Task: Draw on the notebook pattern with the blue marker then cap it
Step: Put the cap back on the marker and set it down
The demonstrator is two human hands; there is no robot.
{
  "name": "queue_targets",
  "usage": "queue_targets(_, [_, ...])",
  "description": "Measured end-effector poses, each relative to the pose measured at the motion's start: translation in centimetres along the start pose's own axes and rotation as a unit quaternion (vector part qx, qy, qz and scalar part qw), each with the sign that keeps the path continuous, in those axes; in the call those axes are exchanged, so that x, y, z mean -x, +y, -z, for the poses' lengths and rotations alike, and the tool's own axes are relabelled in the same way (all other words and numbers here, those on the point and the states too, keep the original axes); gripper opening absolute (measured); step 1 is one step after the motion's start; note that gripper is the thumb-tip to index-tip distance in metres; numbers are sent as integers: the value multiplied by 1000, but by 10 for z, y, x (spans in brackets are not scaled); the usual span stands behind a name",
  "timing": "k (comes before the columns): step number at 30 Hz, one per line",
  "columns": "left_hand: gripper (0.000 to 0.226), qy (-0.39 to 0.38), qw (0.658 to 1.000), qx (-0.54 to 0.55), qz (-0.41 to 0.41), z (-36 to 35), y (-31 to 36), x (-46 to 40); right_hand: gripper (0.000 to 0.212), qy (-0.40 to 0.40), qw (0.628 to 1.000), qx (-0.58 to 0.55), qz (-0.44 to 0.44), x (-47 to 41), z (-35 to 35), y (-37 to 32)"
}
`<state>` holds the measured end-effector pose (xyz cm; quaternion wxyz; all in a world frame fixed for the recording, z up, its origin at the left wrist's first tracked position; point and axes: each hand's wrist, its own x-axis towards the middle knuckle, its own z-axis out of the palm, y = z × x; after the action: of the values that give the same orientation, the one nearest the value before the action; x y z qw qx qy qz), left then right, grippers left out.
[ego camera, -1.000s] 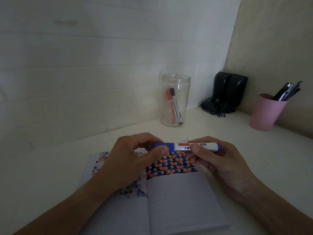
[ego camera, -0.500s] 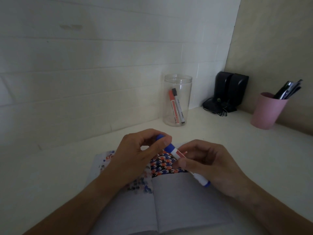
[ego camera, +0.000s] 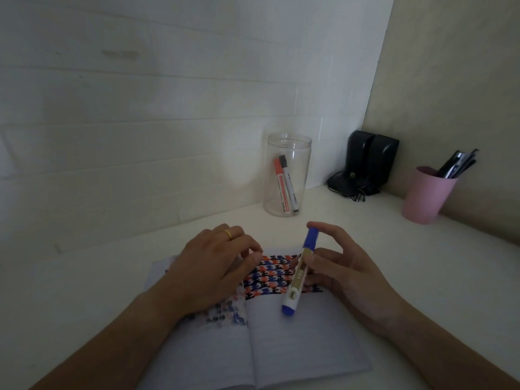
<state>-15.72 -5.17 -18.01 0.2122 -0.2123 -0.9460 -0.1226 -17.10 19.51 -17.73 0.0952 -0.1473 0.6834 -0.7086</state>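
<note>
dim, grey cast | soft shadows | wide-angle edge bending | slightly soft

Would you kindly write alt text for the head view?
The right hand holds a capped blue marker over an open notebook with a coloured pattern; the left hand rests on the page. Behind stand a clear jar and pink cup.

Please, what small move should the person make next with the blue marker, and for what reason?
Probably the left hand should pull the cap off. The blue marker appears capped at its far end, held only by the right hand above the notebook. The left hand rests flat on the pattern, so no drawing can begin yet.
</note>
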Motion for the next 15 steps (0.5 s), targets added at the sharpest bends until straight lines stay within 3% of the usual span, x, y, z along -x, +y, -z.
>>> queue_targets(7, [34, 3, 1000, -10, 1, -3, -3, 1, 40, 200, 977, -61, 50, -12, -12, -11])
queue_targets(11, [28, 36, 999, -22, 12, -2, -6, 2, 37, 296, 938, 45, 175, -43, -17, -51])
queue_targets(15, [29, 56, 998, -33, 23, -1, -6, 2, 38, 331, 880, 125, 318, -92, -21, -103])
